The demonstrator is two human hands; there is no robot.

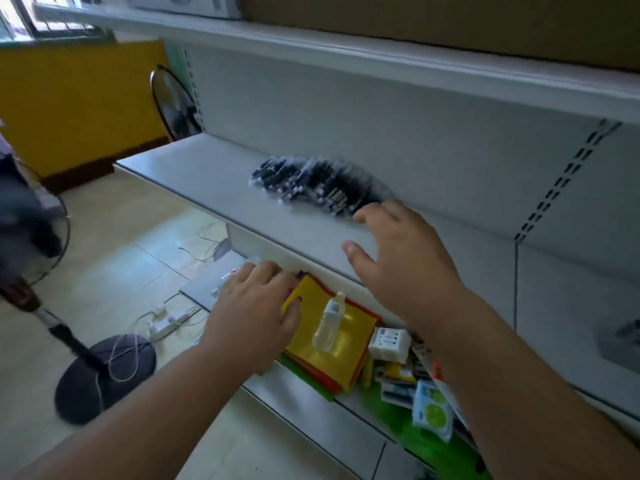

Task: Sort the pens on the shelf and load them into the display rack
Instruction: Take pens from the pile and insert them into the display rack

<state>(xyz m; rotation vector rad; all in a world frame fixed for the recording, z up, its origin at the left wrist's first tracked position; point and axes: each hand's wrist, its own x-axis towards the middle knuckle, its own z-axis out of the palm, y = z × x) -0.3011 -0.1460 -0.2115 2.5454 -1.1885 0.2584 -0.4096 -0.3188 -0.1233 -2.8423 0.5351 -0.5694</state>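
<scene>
Task barely begun: pens heaped unsorted on the shelf, no display rack in view, right hand spread empty just beside the heap, left hand resting lower, grip state unclear.

Floor: I see pale tiles, with white cables lying on them
Wall: yellow panel at my left
Window: barred window, daylight coming in
Furniture: standing fan, grey metal shelving
</scene>
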